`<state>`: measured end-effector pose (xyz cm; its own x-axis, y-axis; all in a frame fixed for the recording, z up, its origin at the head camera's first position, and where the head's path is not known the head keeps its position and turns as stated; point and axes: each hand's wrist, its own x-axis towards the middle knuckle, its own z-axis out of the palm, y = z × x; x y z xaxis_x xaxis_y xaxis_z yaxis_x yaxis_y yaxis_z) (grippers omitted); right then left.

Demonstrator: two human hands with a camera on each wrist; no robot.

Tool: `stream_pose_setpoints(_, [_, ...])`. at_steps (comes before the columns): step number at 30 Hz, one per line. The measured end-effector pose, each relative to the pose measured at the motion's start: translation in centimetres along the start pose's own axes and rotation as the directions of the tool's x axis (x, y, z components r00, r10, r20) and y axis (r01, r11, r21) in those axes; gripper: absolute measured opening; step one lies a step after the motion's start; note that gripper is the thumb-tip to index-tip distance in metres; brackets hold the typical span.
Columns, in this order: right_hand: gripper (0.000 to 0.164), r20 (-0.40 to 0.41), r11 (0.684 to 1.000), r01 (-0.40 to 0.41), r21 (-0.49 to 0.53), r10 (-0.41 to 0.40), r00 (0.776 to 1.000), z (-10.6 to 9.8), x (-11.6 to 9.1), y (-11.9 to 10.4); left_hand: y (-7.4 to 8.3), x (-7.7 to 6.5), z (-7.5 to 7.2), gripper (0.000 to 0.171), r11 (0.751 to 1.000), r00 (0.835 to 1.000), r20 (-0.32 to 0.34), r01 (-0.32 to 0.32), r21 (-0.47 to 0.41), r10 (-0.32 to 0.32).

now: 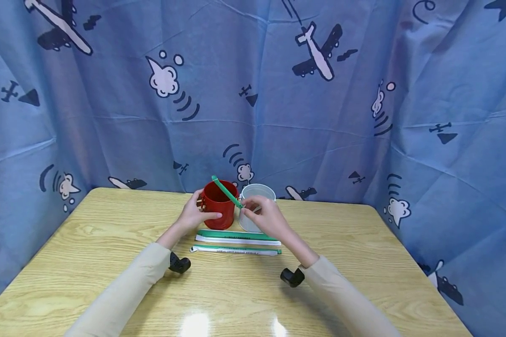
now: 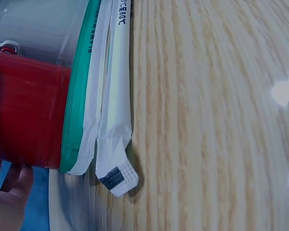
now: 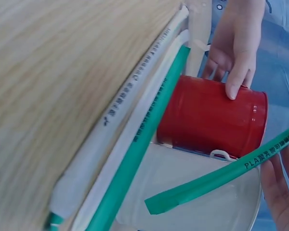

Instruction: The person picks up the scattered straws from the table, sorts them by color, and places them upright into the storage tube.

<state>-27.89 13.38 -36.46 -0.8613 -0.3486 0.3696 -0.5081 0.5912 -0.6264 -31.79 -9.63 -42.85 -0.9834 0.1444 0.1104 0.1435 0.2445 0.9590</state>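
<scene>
My left hand point(image 1: 190, 216) holds the red bucket-like cup point(image 1: 219, 216) by its side, thumb across the front and fingers behind. My right hand point(image 1: 266, 219) pinches one end of a green wrapped straw point(image 3: 216, 179) printed with "PLA". In the head view the straw slants up and left across the red cup's mouth. Right beside the red cup stands a clear whitish cup point(image 3: 183, 166), partly covered by my right hand in the head view. Both cups have small handle fittings at the rim.
Two more wrapped straws lie side by side in front of the cups: a green and white one point(image 1: 238, 236) and a mostly white one point(image 1: 235, 251). The wooden table point(image 1: 122, 220) ends at a blue curtain point(image 1: 122, 93) with airplane prints.
</scene>
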Motion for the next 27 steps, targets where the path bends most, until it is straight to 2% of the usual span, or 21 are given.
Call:
stream_pose_setpoints(8, [0.015,-0.101,0.997,0.070,0.043,-0.066,0.993,-0.5,1.3,-0.7,0.2,-0.3,0.0,0.089,1.000,1.000,0.004,-0.001,-0.010,0.001])
stream_pose_setpoints(17, [0.018,-0.186,0.986,0.098,0.137,-0.071,0.980,-0.8,2.6,-2.2,0.4,-0.5,0.0,0.087,1.000,1.000,0.015,0.001,-0.025,-0.001])
stream_pose_setpoints(27, [0.020,-0.307,0.968,0.138,0.210,-0.069,0.949,-1.5,3.7,-4.2,0.0,-0.2,0.0,0.086,0.999,1.000,0.018,-0.001,-0.043,0.002])
